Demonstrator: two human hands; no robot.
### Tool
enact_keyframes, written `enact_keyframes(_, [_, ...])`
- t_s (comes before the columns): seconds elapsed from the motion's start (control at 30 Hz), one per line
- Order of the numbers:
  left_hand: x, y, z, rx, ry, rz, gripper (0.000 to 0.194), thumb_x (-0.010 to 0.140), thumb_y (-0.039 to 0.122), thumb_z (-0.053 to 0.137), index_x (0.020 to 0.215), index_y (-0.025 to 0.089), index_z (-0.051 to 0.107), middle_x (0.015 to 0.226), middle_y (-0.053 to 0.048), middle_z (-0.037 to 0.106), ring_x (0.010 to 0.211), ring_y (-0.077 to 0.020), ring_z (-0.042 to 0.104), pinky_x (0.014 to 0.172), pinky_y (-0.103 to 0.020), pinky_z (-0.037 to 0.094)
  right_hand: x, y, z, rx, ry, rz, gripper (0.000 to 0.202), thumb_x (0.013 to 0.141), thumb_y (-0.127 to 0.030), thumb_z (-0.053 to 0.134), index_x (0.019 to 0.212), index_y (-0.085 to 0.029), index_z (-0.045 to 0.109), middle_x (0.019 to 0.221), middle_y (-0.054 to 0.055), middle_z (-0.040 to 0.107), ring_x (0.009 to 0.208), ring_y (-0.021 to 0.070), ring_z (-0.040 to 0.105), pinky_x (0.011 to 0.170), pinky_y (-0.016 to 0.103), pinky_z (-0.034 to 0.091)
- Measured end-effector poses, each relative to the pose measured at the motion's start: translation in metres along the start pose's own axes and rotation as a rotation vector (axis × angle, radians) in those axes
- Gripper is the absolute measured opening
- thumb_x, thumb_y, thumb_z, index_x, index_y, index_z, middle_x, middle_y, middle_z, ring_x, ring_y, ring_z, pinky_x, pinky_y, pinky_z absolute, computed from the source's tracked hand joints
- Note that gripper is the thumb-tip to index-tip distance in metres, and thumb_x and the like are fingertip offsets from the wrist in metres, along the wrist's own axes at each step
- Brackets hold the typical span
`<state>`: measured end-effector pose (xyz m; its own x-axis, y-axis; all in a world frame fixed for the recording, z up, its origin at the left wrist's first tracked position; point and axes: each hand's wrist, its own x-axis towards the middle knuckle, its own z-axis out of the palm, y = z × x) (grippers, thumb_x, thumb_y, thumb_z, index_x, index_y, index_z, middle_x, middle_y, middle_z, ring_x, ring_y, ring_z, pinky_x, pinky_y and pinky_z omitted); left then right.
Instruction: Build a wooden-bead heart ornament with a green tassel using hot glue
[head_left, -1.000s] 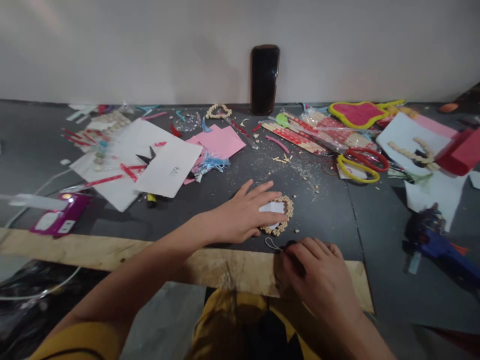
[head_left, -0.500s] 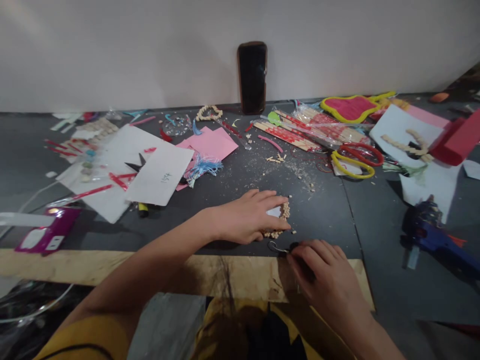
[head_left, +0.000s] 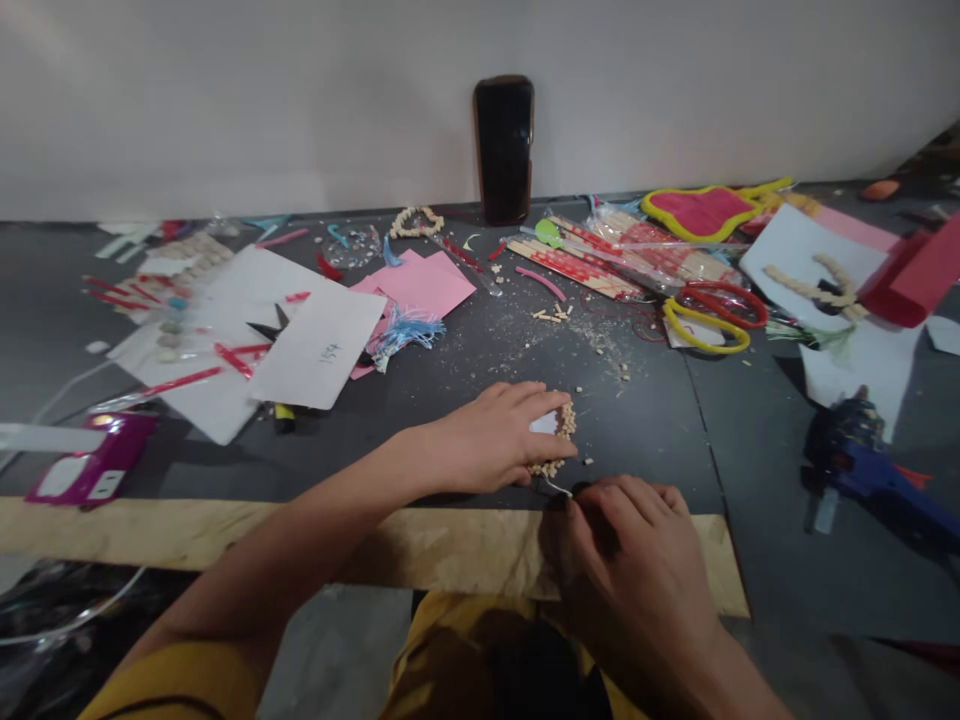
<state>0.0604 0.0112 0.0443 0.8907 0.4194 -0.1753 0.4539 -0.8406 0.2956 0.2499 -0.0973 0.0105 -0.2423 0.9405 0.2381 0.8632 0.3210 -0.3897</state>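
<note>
My left hand (head_left: 501, 438) lies over a small white piece edged with pale wooden bits (head_left: 564, 420), fingers along its top and thumb at its lower side, holding it against the dark tabletop. The hand covers the left part of that piece. My right hand (head_left: 637, 540) is closed in a pinch at the table's front edge, on the end of a thin white cord (head_left: 555, 486). The cord runs up to the lower edge of the piece. A small dark thing beside the right fingertips is too unclear to name.
A blue glue gun (head_left: 874, 470) lies at right, below scissors (head_left: 709, 318). White paper (head_left: 319, 345), pink paper (head_left: 426, 283) and a blue tassel (head_left: 409, 335) lie left. Wooden sticks (head_left: 577, 265) are at the back; a phone (head_left: 503, 150) leans on the wall.
My right hand has shifted slightly left, and the looped end of the cord now looks straighter. The left hand stays on the piece, almost unmoved.
</note>
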Motion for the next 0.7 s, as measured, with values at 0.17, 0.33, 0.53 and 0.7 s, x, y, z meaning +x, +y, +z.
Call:
enact_keyframes(0.17, [0.0, 0.0, 0.001, -0.016, 0.012, -0.006, 0.049, 0.082, 0.026, 0.065, 0.129, 0.031, 0.051, 0.149, -0.015, 0.03, 0.135, -0.0384, 0.029, 0.101, -0.053, 0.034, 0.0, -0.005, 0.001, -0.05, -0.044, 0.029, 0.021, 0.086, -0.025, 0.05, 0.067, -0.02, 0.056, 0.063, 0.0, 0.058, 0.062, 0.015, 0.05, 0.064, 0.033, 0.024])
enact_keyframes(0.33, [-0.003, 0.0, 0.002, -0.064, 0.023, -0.016, 0.058, 0.078, 0.033, 0.069, 0.132, 0.033, 0.047, 0.151, -0.015, 0.026, 0.136, -0.0406, 0.027, 0.102, -0.057, 0.031, -0.001, -0.007, -0.003, 0.035, -0.039, 0.026, 0.019, 0.087, -0.026, 0.05, 0.07, -0.02, 0.057, 0.066, 0.0, 0.059, 0.064, 0.0153, 0.053, 0.066, 0.033, 0.027])
enact_keyframes(0.53, [-0.007, 0.009, -0.001, -0.133, 0.151, 0.028, 0.04, 0.09, 0.044, 0.05, 0.127, 0.029, 0.053, 0.145, -0.009, 0.04, 0.139, -0.0365, 0.018, 0.105, -0.06, 0.016, 0.002, -0.003, -0.014, 0.032, 0.1, -0.086, 0.012, 0.086, -0.02, 0.048, 0.076, -0.021, 0.056, 0.073, 0.002, 0.064, 0.068, 0.017, 0.055, 0.067, 0.034, 0.034])
enact_keyframes(0.7, [-0.003, 0.029, -0.006, -0.299, 0.186, -0.017, 0.027, 0.096, 0.032, 0.042, 0.113, 0.025, 0.061, 0.105, -0.005, 0.069, 0.127, -0.0243, 0.038, 0.103, -0.047, 0.016, 0.009, -0.002, -0.027, 0.04, 0.195, -0.17, 0.007, 0.08, -0.014, 0.057, 0.079, -0.021, 0.056, 0.075, 0.002, 0.067, 0.067, 0.0161, 0.059, 0.065, 0.032, 0.04])
